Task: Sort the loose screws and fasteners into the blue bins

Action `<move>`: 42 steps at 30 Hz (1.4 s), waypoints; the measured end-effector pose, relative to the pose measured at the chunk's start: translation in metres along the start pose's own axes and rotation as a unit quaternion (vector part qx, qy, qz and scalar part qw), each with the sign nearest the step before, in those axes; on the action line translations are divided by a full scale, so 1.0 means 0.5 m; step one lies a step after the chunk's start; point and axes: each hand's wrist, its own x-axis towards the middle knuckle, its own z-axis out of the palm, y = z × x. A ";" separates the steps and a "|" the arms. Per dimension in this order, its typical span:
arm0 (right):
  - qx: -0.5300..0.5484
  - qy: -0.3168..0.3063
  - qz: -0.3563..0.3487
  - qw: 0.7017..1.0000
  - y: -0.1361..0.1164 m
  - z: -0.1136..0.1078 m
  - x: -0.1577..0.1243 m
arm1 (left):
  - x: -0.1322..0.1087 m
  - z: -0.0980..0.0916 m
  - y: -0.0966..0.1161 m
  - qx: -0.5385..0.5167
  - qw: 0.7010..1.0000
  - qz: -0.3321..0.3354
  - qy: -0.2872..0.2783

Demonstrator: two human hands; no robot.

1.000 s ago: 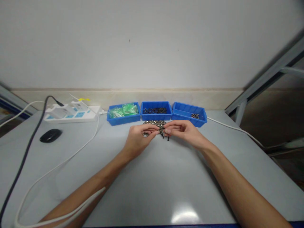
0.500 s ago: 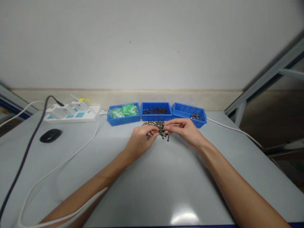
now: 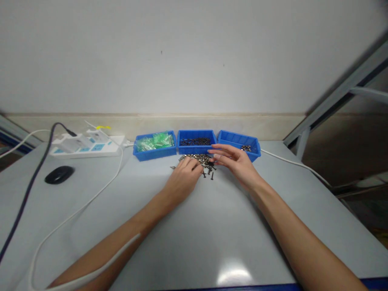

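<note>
A pile of small metal screws (image 3: pixel 201 159) lies on the grey table, in front of the middle blue bin (image 3: pixel 197 150). My left hand (image 3: pixel 185 176) rests palm down on the pile's left part, fingers bent over the screws; whatever lies under its fingertips is hidden. At the pile's right edge is my right hand (image 3: pixel 238 163), its fingers apart and nothing visible held in them. The middle bin holds dark screws. A few short metal pieces lie in the right blue bin (image 3: pixel 233 139). Clear and green plastic bags fill much of the left blue bin (image 3: pixel 156 154).
On the left stand a white power strip (image 3: pixel 113 150) with plugged adapters and a black mouse (image 3: pixel 59 175). A white cable (image 3: pixel 87 199) runs across the table and over my left forearm. Behind the bins is the wall (image 3: pixel 194 81); a metal frame (image 3: pixel 327 95) rises at right.
My left hand has turned palm down and lowered onto the pile. My right hand's fingers have spread and moved slightly away from my left. The view has shifted a little.
</note>
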 end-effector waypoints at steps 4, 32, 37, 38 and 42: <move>-0.038 -0.048 0.023 0.998 -0.008 -0.001 -0.004 | -0.008 -0.019 -0.004 -0.100 0.994 -0.008 0.050; 0.017 0.012 -0.006 1.000 -0.002 0.000 0.004 | 0.001 0.010 -0.007 0.060 0.997 0.042 -0.014; 0.003 -0.001 -0.008 1.000 -0.009 0.000 -0.002 | 0.001 0.005 -0.006 0.022 0.998 0.056 0.003; -0.005 -0.003 -0.006 1.000 -0.011 0.000 -0.002 | 0.000 0.002 -0.007 -0.004 0.998 0.055 0.015; -0.061 -0.029 0.015 0.998 -0.017 -0.004 -0.005 | -0.004 -0.022 -0.011 -0.124 0.988 0.023 0.086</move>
